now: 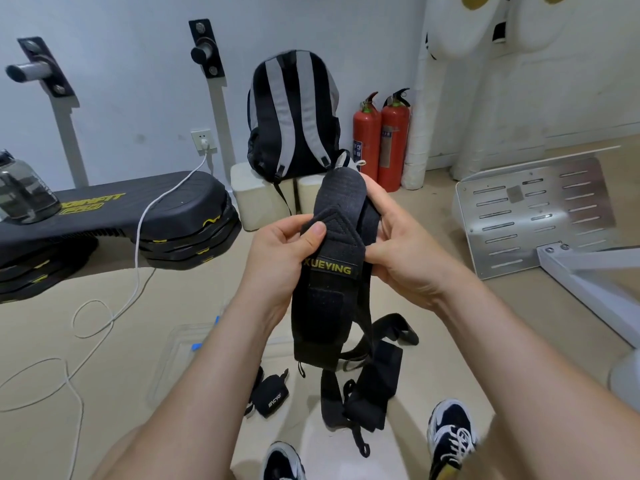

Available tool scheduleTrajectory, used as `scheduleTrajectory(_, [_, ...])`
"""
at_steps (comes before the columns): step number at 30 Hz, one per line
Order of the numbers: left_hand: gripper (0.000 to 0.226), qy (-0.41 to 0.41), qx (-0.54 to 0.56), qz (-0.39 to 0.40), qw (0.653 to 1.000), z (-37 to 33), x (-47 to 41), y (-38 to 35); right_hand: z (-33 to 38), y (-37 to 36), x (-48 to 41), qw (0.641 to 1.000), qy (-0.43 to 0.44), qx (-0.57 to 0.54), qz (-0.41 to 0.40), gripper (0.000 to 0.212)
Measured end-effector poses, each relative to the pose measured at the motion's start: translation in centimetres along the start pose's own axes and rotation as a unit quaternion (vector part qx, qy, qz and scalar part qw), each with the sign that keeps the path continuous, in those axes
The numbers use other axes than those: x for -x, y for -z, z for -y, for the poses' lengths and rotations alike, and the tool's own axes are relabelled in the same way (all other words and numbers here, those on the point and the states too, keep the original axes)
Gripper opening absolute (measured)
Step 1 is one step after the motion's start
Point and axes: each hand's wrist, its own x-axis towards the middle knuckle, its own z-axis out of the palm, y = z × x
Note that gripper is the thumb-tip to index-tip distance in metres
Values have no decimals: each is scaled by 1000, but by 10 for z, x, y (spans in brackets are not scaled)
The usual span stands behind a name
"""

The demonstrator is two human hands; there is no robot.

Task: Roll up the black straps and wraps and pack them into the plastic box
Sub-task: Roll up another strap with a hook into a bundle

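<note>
Left hand (280,258), right hand (398,251) — pinching flat, fuzzy black wrap (325,289)

Soft, even indoor light, faint shadows; wide-angle bending at edges, corners slightly blurred

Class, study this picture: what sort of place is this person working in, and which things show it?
Probably a small gym or workout room: stacked black step platforms stand at the left, metal pegs are bolted to the wall, and the left hand and right hand hold a black wrist wrap.
</note>
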Motion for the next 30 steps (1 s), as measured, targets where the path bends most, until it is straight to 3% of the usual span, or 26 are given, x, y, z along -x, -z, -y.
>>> scheduleTrajectory(11, [11, 11, -27, -47, 998, 3, 0, -5, 3, -4, 2, 1000, -11, -2, 9, 96])
scheduleTrajectory(18, [9, -13, -84, -70, 994, 4, 2, -8, 6, -8, 5, 1000, -20, -9, -8, 72])
scheduleTrajectory(21, [11, -10, -121, -87, 989, 4, 3, -9, 0, -11, 2, 998, -10, 41, -56, 55])
scheduleTrajectory(25, [27, -16, -220, -114, 969, 5, 3, -10, -6, -15, -3, 985, 6, 85, -151, 61])
scheduleTrajectory(28, [36, -18, -336, -125, 933, 5, 3, -12, -4, -17, -2, 973, 39, 119, -195, 60])
scheduleTrajectory(30, [38, 6, -277, -78, 958, 4, 2, -9, -1, -17, 0, 967, 54, 135, -210, 56])
